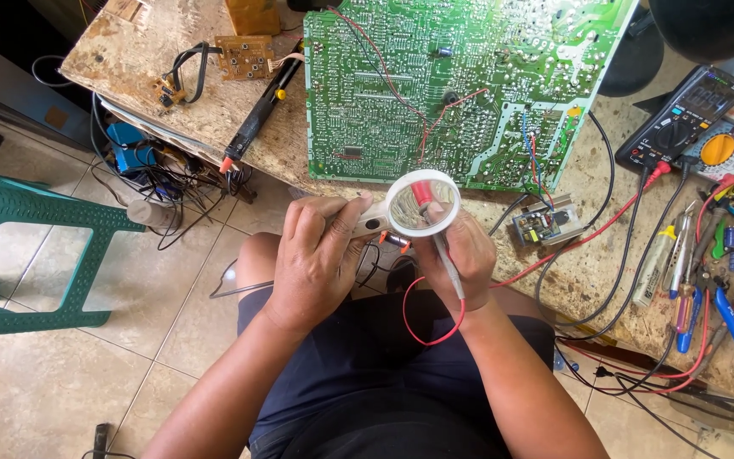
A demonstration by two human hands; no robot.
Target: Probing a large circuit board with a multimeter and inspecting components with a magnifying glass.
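Left hand (pixel 320 255) grips magnifier (pixel 420 204) at frame centre; right hand (pixel 467 255) closed on red-tipped probe (pixel 443 246) behind lens, below green circuit board (pixel 460 85) on desk (pixel 155 59); risks: red lead (pixel 605 225) snags, probe slips, tip bridges solder joints.

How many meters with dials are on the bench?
2: a black meter near the bench's right edge, and a grey one with a yellow dial beside it, partly cut off. Others may lie out of view.
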